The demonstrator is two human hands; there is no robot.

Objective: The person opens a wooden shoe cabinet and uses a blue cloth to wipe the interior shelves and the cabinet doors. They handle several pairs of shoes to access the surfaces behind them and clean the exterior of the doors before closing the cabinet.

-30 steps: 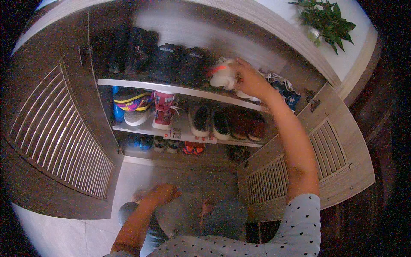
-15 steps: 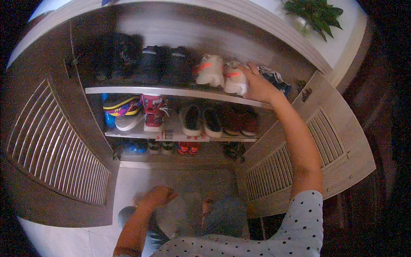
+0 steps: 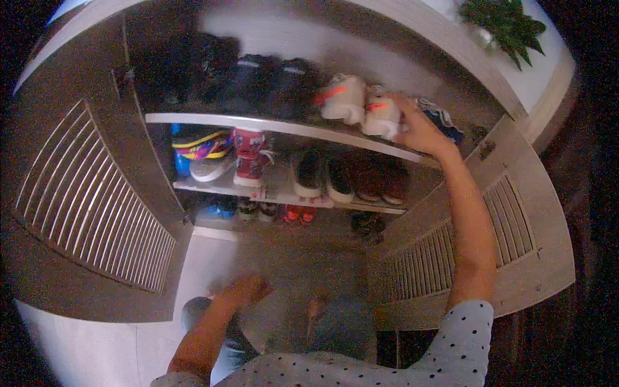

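Observation:
On the top shelf (image 3: pixel 271 122) of a shoe cabinet stands a pair of whitish sneakers with orange marks, heels toward me. My right hand (image 3: pixel 427 134) is at the right-hand sneaker (image 3: pixel 382 119), its fingers along the upper's right side and the thumb low by the heel. The left-hand sneaker (image 3: pixel 345 100) stands beside it, untouched. Right of my hand is a dark shoe with pale laces (image 3: pixel 445 122), partly hidden. My left hand (image 3: pixel 244 290) hangs low above my knees, apart from the shelves; motion smears its fingers.
Black shoes (image 3: pixel 277 87) fill the top shelf's left. Below are a colourful shoe (image 3: pixel 203 145), red high-tops (image 3: pixel 249 158) and black slip-ons (image 3: pixel 308 174); small red shoes (image 3: pixel 300 213) sit lowest. Louvred doors (image 3: pixel 97 213) flank the cabinet, both swung open. A plant (image 3: pixel 506 29) stands on top.
The whole view has shifted, so the cabinet sits further right in the picture. My right hand stays at the same sneaker, now more along its right side. My left hand stays low.

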